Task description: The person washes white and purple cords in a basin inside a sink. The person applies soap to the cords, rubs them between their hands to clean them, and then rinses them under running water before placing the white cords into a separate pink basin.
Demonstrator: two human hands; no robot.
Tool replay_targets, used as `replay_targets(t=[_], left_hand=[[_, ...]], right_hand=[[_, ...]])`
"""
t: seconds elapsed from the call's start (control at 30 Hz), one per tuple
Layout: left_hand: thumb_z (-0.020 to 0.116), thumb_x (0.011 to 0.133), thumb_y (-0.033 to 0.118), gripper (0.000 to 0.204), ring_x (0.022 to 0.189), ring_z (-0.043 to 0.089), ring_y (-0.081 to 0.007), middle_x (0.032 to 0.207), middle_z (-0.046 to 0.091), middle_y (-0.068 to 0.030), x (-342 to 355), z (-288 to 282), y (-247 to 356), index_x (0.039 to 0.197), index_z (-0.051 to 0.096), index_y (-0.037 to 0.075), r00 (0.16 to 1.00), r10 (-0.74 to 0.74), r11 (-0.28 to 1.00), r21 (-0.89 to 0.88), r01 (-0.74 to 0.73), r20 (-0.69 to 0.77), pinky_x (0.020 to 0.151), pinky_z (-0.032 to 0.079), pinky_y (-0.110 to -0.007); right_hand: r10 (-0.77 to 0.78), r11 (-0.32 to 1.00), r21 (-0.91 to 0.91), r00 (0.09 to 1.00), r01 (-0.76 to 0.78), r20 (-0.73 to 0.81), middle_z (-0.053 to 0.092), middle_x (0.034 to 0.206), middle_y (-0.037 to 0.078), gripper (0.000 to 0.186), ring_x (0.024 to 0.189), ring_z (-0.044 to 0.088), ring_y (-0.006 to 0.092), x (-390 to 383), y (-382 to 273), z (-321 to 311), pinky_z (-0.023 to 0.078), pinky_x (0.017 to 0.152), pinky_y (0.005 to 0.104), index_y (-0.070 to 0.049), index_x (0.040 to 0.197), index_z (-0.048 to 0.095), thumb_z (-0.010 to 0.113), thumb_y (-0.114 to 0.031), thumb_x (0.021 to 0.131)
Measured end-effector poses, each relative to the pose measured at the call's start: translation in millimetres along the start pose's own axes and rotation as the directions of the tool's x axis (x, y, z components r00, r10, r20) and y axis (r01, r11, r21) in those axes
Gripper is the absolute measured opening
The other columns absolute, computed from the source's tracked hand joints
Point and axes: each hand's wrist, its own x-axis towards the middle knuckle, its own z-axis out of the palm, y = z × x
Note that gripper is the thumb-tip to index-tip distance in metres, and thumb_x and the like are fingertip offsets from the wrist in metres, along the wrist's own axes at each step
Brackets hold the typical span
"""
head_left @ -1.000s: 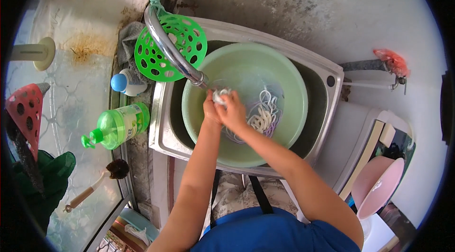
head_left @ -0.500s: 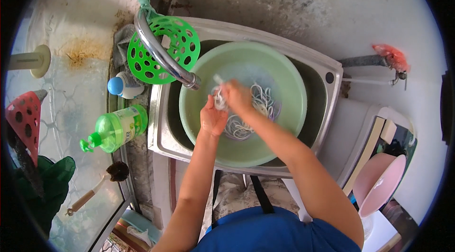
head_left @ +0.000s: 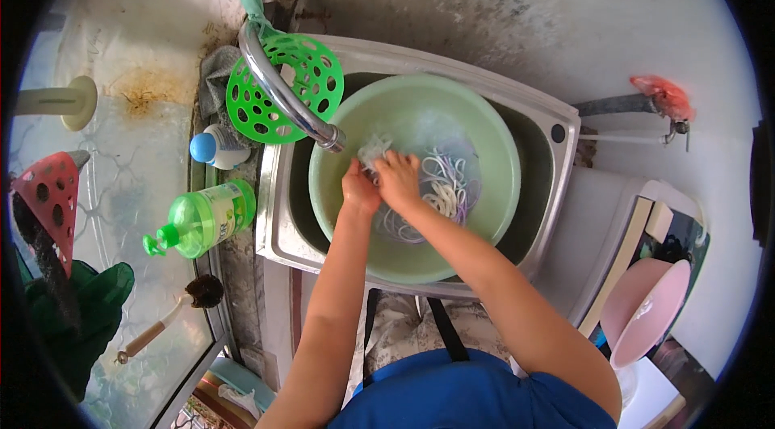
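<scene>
I am pinching a white clump (head_left: 373,151) in both hands, left hand (head_left: 359,189) and right hand (head_left: 399,179); strands (head_left: 440,187) are risking slipping over the basin (head_left: 484,138) rim.

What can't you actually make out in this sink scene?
- Head view: what the left hand and right hand clutch, a pale bundle; fingers cover it.
- Whether the faucet runs: too faint.
- The sink bottom: the green basin covers it.
</scene>
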Motion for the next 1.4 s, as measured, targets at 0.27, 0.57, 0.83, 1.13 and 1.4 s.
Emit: replay_targets(t=[0.27,0.57,0.83,1.13,1.4], left_hand=[[0.030,0.094,0.042,0.045,0.121,0.040,-0.0354,0.125,0.051,-0.0113,-71,53,-2,0.116,0.053,0.010,0.918,0.040,0.915,-0.383,0.125,0.395,0.098,0.033,-0.052],[0.045,0.091,0.035,0.031,0.106,0.052,-0.0299,0.100,0.063,-0.0082,-157,131,-21,0.097,0.061,0.008,0.857,0.067,0.952,-0.291,0.099,0.511,0.097,0.037,-0.046],[0.044,0.092,0.027,0.026,0.072,0.055,-0.0194,0.075,0.057,-0.0078,-201,149,-53,0.092,0.059,0.005,0.620,0.548,-0.077,0.772,-0.631,0.562,0.068,0.045,-0.032],[0.052,0.081,0.044,0.036,0.108,0.045,-0.0354,0.110,0.049,-0.0137,-249,149,-51,0.089,0.058,0.010,0.036,0.105,-0.772,0.104,-0.628,0.994,0.100,0.017,-0.062],[0.065,0.069,0.023,0.019,0.080,0.053,-0.0273,0.075,0.054,-0.0067,-259,148,-11,0.062,0.056,0.007,-0.112,-0.003,-0.764,-0.074,-0.641,0.994,0.083,0.041,-0.044]], right_hand=[[-0.006,0.685,0.725,0.995,0.076,-0.099,0.058,0.103,0.015,0.039,0.092,0.056,0.0336,-44,-24,-123,0.042,0.081,0.0393,-0.005,0.112,0.050,0.062,-0.018,0.077],[0.409,-0.464,0.885,0.895,0.037,0.177,0.049,0.111,0.006,0.029,0.105,0.049,0.0173,-51,2,-150,0.038,0.093,0.0318,-0.007,0.109,0.050,0.051,-0.028,0.089],[-0.042,-0.832,0.487,0.905,-0.266,0.424,0.056,0.116,0.014,0.049,0.106,0.054,0.0280,-66,2,-199,0.041,0.094,0.0415,-0.007,0.122,0.048,0.040,-0.044,0.091],[-0.065,-0.940,0.320,0.981,-0.121,0.181,0.051,0.122,0.016,0.050,0.114,0.047,0.0309,-79,-13,-223,0.036,0.098,0.0459,-0.007,0.119,0.050,0.045,-0.047,0.089],[-0.290,-0.833,0.442,0.943,-0.332,0.162,0.048,0.127,0.014,0.063,0.121,0.039,0.0402,-93,-48,-218,0.030,0.103,0.0480,-0.005,0.123,0.047,0.036,-0.055,0.088]])
